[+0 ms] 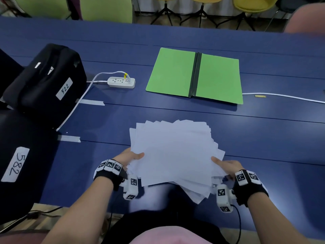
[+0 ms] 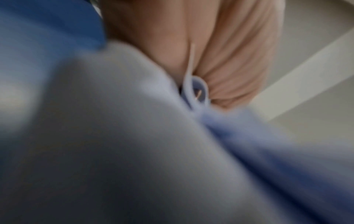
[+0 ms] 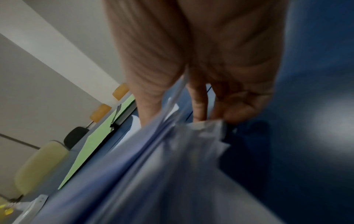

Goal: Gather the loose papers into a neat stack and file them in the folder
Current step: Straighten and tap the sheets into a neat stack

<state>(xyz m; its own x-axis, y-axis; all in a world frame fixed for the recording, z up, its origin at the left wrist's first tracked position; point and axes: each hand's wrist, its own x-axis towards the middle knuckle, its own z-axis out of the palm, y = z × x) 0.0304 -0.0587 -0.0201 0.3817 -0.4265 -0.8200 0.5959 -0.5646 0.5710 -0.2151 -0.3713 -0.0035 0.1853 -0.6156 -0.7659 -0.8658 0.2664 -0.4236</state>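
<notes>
Your left hand [image 1: 131, 158] and right hand [image 1: 226, 165] each pinch a side of the papers [image 1: 174, 152], thumbs on top.

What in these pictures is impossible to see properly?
- Left wrist view: the papers are a blur pressed against the lens.
- Head view: fingers of the left hand and right hand are hidden under the sheets.
- Head view: the green folder shows no legible label.

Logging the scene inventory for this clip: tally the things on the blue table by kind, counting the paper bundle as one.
Paper bundle: 1
Green folder, open: 1
Black cases: 2
White power strip: 1
Total: 5
</notes>
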